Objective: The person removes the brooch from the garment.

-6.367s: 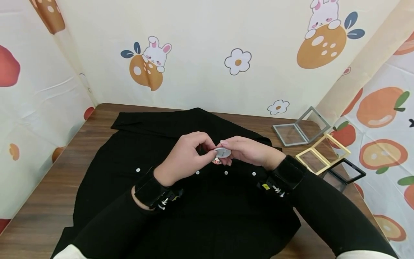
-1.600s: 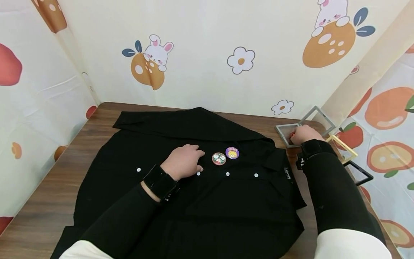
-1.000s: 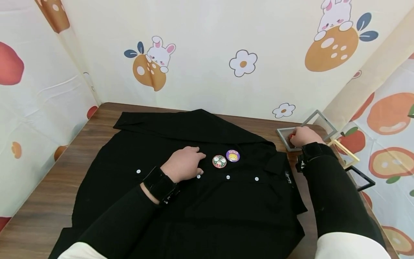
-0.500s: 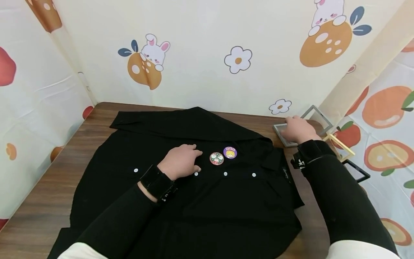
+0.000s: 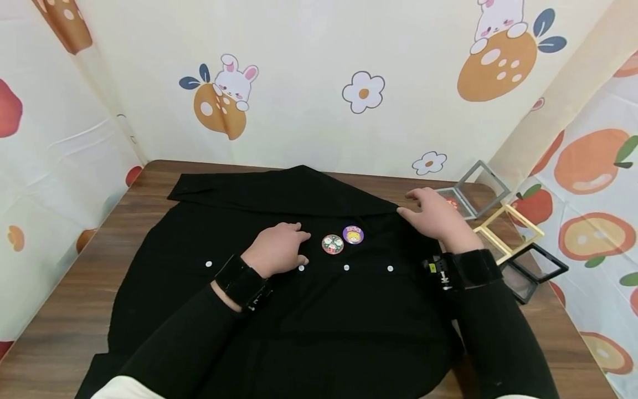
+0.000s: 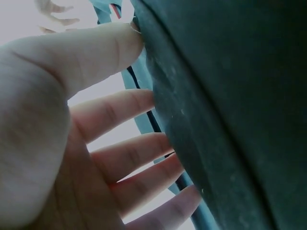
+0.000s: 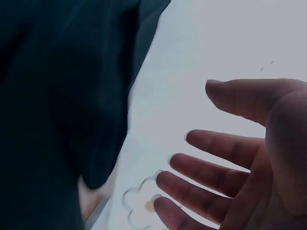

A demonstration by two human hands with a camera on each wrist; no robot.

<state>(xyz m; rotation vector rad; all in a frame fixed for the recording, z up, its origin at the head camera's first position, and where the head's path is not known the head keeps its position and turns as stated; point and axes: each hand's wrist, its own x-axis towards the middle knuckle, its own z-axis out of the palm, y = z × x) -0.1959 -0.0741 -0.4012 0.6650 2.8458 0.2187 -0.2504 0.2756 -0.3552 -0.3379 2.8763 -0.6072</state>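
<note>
A black button-up shirt (image 5: 299,310) lies spread on the wooden table. My left hand (image 5: 277,249) rests on it, fingers extended; in the left wrist view its fingertips touch the dark cloth. Just right of that hand, two round badges sit on the shirt: a green-and-red badge (image 5: 332,244) and a purple badge (image 5: 353,235) with a yellow figure. My right hand (image 5: 435,216) is over the shirt's right side, holding nothing, its fingers spread apart in the right wrist view. Behind it, a small red item (image 5: 452,203) lies in the opened grey display frame (image 5: 473,194), partly hidden.
A yellow hinged frame (image 5: 503,235) and a black hinged frame (image 5: 535,271) stand opened along the table's right edge. Bare wood (image 5: 55,327) shows on the left. Patterned curtains (image 5: 299,66) enclose the table at the back and sides.
Both hands first held a white-backed badge; later two badges lay on the shirt. My right hand left the red item in the grey frame and moved back left. The left hand stayed put lately.
</note>
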